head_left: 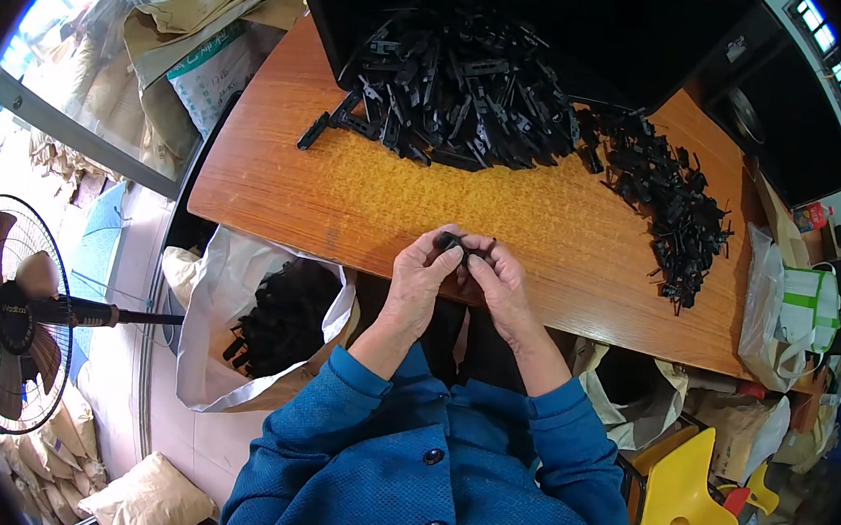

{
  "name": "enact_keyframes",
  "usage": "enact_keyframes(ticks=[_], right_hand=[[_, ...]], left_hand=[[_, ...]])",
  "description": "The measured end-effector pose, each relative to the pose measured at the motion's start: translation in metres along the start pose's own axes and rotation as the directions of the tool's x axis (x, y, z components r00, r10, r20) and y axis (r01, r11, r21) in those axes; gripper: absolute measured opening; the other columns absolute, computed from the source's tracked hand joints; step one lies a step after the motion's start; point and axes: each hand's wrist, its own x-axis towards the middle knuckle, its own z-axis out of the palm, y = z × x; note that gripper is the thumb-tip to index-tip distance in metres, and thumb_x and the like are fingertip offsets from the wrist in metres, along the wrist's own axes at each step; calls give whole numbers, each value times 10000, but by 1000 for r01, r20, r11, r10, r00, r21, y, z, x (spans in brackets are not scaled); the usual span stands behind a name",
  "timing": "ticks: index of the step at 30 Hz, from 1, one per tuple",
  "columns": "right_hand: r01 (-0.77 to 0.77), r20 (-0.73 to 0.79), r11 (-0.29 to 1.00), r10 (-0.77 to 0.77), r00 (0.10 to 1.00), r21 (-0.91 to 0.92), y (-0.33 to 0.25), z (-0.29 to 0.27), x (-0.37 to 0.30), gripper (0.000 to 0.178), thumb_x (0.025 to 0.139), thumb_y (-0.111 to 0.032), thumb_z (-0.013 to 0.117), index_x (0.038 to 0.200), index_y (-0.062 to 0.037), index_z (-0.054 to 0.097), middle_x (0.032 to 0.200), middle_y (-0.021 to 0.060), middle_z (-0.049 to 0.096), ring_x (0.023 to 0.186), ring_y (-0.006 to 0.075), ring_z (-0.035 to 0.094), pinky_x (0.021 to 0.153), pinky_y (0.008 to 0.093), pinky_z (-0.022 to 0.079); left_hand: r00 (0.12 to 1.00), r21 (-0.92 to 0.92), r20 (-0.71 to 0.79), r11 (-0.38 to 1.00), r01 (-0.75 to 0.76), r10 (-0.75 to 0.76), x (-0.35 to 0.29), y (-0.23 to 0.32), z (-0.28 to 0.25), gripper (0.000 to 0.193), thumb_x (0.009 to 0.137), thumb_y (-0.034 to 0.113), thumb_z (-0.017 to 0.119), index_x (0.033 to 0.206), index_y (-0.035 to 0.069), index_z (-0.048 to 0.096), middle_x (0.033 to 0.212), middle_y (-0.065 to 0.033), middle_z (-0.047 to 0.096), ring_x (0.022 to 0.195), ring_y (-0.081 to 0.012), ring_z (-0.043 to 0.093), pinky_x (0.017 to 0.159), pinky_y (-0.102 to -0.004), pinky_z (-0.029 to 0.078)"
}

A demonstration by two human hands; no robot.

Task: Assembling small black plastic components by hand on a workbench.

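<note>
At the near edge of the wooden table [279,165], my two hands meet over a small black plastic part [450,242]. My left hand [418,272] is closed with thumb and fingertips on it. From the other side my right hand [501,282] pinches it as well; the fingers hide most of its shape. Beyond my hands rises a large heap of long black plastic parts [465,96]. A second heap of smaller black parts [671,204] runs down the table's right side.
Left of my legs stands an open white sack [208,344] holding black parts [286,316]. Another open sack [646,427] is at right, near a yellow chair [684,506]. A fan [16,317] stands far left. A green-and-white bag [809,306] sits by the table's right end.
</note>
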Motion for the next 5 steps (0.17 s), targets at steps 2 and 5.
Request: enact_keyframes(ticks=[2, 5], right_hand=[[0, -116, 972, -27, 993, -234, 1, 0, 2, 274, 924, -80, 534, 1195, -34, 531, 939, -10, 569, 815, 65, 527, 777, 207, 445], [89, -122, 876, -166, 979, -474, 1, -3, 1, 362, 926, -109, 549, 1270, -35, 461, 920, -22, 559, 816, 61, 517, 769, 205, 443]], left_hand=[[999, 56, -16, 998, 38, -37, 3, 1, 3, 315, 912, 58, 577, 1216, -1, 519, 1120, -92, 620, 983, -152, 587, 873, -274, 466], [1000, 78, -23, 997, 5, -3, 8, -2, 2, 342, 913, 71, 580, 1240, 6, 504, 1178, -107, 599, 1014, -157, 582, 894, -278, 462]])
